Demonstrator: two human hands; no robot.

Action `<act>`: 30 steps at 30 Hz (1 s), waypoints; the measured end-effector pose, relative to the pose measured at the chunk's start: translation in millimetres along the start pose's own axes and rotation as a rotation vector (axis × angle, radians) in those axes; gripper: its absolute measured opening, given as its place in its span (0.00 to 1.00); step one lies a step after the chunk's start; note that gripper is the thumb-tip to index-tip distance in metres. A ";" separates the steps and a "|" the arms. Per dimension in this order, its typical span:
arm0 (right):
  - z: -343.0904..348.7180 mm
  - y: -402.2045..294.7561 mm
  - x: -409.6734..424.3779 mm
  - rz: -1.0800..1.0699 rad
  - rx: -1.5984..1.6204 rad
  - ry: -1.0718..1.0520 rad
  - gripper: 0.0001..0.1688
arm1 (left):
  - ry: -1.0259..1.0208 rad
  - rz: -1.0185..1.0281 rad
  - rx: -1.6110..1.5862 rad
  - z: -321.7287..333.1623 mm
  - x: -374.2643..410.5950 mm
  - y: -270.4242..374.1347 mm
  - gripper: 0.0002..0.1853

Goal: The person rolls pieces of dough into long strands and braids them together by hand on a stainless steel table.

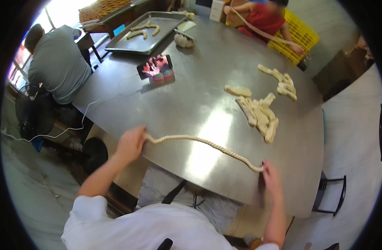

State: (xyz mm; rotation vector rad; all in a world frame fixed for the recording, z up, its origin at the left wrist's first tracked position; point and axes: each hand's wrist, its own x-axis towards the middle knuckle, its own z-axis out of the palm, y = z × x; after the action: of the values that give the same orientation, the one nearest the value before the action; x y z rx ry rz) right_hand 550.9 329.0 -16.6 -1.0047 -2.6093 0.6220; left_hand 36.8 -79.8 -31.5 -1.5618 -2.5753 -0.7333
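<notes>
A long twisted rope of dough (206, 142) stretches between my two hands in a shallow arc along the front edge of the steel table (166, 112). My left hand (132, 143) holds its left end near the table's edge. At the right, my right hand (272, 175) grips the other end between thumb and fingers. Beyond the rope, a pile of pale dough strips (261, 114) lies on the steel, with a separate piece (237, 91) beside it. A smaller cluster of dough strips (286, 82) rests farther back on the right.
A metal tray (128, 43) with several twisted dough pieces (144, 29) stands at the back left. Nearer is a propped phone (155, 67) with its white cable (84, 115). Across the table a person in red (265, 18) stretches a dough strip (256, 29); another person (58, 62) sits left.
</notes>
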 end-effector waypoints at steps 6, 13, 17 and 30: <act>-29.6 -59.9 15.0 0.270 0.106 -0.175 0.14 | 0.196 -0.522 -1.299 -13.0 107.0 -41.7 0.18; -18.0 -45.7 21.9 0.161 0.080 -0.073 0.18 | -0.018 0.357 -0.187 74.9 123.0 140.4 0.14; -14.0 -49.3 15.2 0.216 -0.178 -0.226 0.16 | -0.171 0.274 -0.294 77.6 124.3 152.7 0.12; -99.8 54.3 -26.6 0.595 0.759 -0.160 0.12 | -0.403 0.028 -0.445 -6.1 138.8 15.5 0.13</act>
State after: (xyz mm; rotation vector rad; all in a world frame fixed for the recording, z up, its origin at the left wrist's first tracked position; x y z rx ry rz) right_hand 640.7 376.1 41.2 -1.4558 -1.8423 1.7111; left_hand -19.6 38.4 17.5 -2.0524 -2.7872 -1.1619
